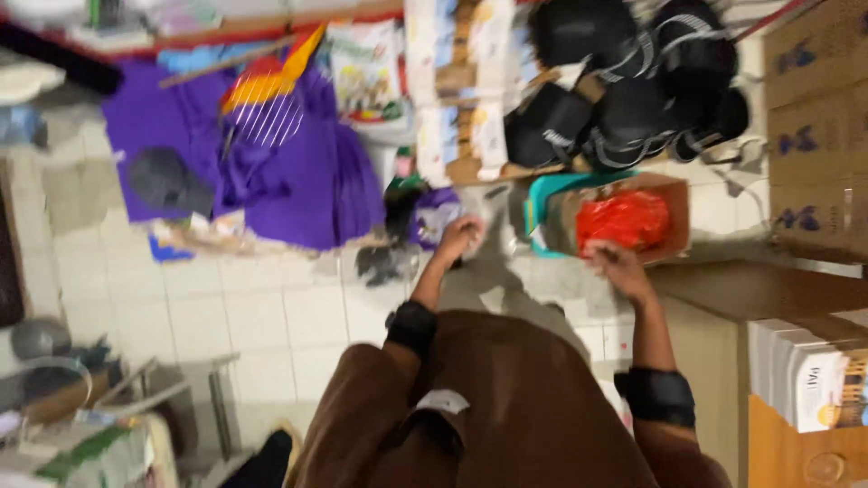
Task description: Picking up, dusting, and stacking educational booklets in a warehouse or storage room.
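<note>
The whole view is blurred by motion. My left hand [459, 237] is raised over the tiled floor with its fingers curled on a pale, see-through plastic piece [495, 271] that hangs between my hands. My right hand [619, 267] hovers just in front of an open cardboard box [676, 210] holding a red plastic bag [624, 219]. Whether the right hand grips the plastic is lost in the blur. Both arms wear brown sleeves with black cuffs [413, 327].
A purple cloth [307, 181] lies on the white tiles at the left, under a racket [264, 107]. Black bags [633, 81] are piled at the back, cartons [814, 117] stand right, and stacked booklets [805, 370] rest on a brown counter [759, 289]. A teal tub [542, 203] sits beside the box.
</note>
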